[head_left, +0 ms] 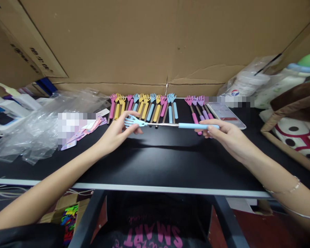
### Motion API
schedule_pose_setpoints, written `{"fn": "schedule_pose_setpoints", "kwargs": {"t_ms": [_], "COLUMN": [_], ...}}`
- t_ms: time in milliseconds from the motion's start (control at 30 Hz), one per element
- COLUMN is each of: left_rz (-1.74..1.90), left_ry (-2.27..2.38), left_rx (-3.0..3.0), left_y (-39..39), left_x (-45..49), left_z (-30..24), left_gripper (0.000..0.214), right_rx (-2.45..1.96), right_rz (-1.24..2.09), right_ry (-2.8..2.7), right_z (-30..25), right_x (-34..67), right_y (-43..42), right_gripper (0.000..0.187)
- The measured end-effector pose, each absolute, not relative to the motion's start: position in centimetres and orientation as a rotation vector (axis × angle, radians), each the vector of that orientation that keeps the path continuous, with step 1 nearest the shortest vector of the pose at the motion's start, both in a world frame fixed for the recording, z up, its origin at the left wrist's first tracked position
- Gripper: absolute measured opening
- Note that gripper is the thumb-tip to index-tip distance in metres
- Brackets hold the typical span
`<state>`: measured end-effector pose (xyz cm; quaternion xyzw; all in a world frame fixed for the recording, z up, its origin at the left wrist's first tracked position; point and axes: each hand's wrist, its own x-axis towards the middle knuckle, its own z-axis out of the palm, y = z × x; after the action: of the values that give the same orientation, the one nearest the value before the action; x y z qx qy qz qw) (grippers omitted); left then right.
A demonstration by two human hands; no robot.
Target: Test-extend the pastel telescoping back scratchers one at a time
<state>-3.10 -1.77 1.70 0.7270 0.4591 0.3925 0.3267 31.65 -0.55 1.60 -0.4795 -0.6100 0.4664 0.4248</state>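
A light blue back scratcher [165,124] with a metal rod is held level above the black table [155,162]. My left hand [121,131] grips its hand-shaped head between thumb and fingers. At the other end, my right hand [222,136] is closed on the blue handle. Behind it lies a row of several pink, yellow and blue back scratchers [145,111], heads toward the cardboard wall. A smaller group of pink and purple back scratchers [203,112] lies to the right, partly hidden by my right hand.
Clear plastic bags [38,127] and pink-purple cards [89,129] lie on the left. A phone [231,115], a lidded cup [248,84] in plastic and a brown-trimmed bag [294,127] are on the right. Cardboard [144,44] walls the back. Below, a box holds colourful pieces [70,218].
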Motion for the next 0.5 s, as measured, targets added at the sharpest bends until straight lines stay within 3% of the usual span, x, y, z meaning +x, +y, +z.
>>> {"fn": "schedule_pose_setpoints", "kwargs": {"t_ms": [267, 500], "left_rz": [0.745, 0.884], "left_ry": [1.116, 1.080], "left_rx": [2.004, 1.932], "left_y": [-2.54, -2.37], "left_x": [-2.90, -2.32], "left_z": [2.32, 2.28], "left_gripper": [0.044, 0.033], "right_rx": [-1.212, -1.179], "right_rz": [1.143, 1.062], "right_ry": [-1.826, -1.743], "right_z": [1.75, 2.34], "right_x": [31.86, 31.23], "right_y": [-0.59, -0.78], "right_gripper": [0.042, 0.037]}}
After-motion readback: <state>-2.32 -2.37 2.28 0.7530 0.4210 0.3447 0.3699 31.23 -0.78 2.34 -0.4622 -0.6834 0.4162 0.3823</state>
